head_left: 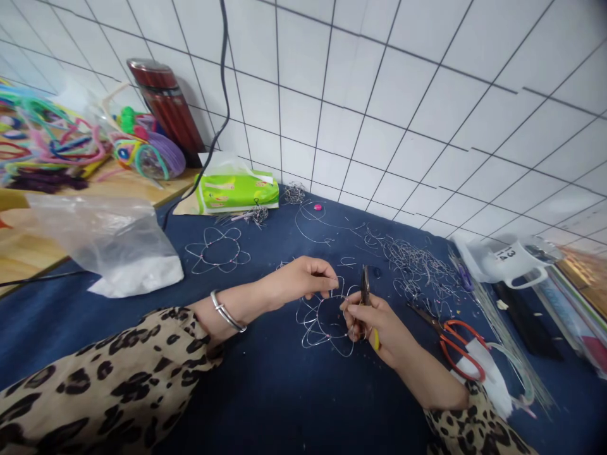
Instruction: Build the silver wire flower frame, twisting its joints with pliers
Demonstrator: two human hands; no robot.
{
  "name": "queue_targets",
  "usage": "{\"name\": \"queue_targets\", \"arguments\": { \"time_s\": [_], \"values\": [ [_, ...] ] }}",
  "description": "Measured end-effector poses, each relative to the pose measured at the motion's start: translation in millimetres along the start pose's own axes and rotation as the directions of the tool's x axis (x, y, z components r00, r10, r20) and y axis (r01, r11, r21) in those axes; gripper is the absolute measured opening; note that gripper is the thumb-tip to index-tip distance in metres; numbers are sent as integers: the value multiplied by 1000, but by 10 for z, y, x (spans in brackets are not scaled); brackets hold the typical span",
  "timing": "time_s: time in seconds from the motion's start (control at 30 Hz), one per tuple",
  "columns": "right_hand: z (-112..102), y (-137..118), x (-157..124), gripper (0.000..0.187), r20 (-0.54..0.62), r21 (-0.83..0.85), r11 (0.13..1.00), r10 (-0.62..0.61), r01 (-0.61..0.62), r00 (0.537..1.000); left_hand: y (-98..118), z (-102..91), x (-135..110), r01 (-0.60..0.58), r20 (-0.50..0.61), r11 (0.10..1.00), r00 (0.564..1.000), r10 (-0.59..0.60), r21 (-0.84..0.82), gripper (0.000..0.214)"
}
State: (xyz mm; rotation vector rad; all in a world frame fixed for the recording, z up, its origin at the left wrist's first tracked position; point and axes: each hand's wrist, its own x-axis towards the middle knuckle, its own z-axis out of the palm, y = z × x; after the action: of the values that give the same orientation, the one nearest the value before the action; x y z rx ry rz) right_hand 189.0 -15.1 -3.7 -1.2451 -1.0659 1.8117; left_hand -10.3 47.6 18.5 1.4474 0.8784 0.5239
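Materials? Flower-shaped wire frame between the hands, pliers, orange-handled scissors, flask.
Flower-shaped wire frame: thin silvery metal, bright glints along its loops; alloy unclear.
Pliers: dark metal head, likely steel; smooth yellow grip, plastic or rubber.
Orange-handled scissors: dull dark metal blades; smooth, solid-coloured handles, probably plastic-coated.
Flask: glossy reddish-brown, streaked highlights; perhaps lacquered metal.

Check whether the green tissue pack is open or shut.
Open: a white tissue pokes out of the green tissue pack.

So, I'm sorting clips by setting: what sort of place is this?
Likely a small craft workspace, though whether home or workshop I can't tell: a flower-shaped wire piece, pliers in the right hand, and loose wire scraps strewn nearby.
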Motion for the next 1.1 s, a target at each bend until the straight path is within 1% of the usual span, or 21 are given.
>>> {"name": "queue_targets", "arguments": {
  "time_s": [0.27,0.5,0.63,0.77,0.93,1.1],
  "values": [
    [-1,18,-14,12,-11,-3,1000,-22,22,1000,-37,-14,-24,14,-9,1000,1000,-15,-10,16],
    [29,-16,-36,14,-18,-12,999,-35,34,999,-13,7,-54,8,5,1000,1000,-8,-11,15],
    [44,-15,-44,17,-50,-16,999,-35,35,998,-10,13,-56,6,4,1000,1000,-5,-23,14],
    [78,-34,-67,23,-102,4,999,-43,43,994,-9,14,-59,-4,26,999,1000,4,-32,14],
    [100,-84,-105,21,-151,-14,999,-54,52,987,10,19,-70,-14,34,1000,999,14,-23,13],
    [38,-76,-105,18,-150,-18,995,-95,94,984,26,19,-70,-36,60,999,998,36,3,12]
  ]
}}
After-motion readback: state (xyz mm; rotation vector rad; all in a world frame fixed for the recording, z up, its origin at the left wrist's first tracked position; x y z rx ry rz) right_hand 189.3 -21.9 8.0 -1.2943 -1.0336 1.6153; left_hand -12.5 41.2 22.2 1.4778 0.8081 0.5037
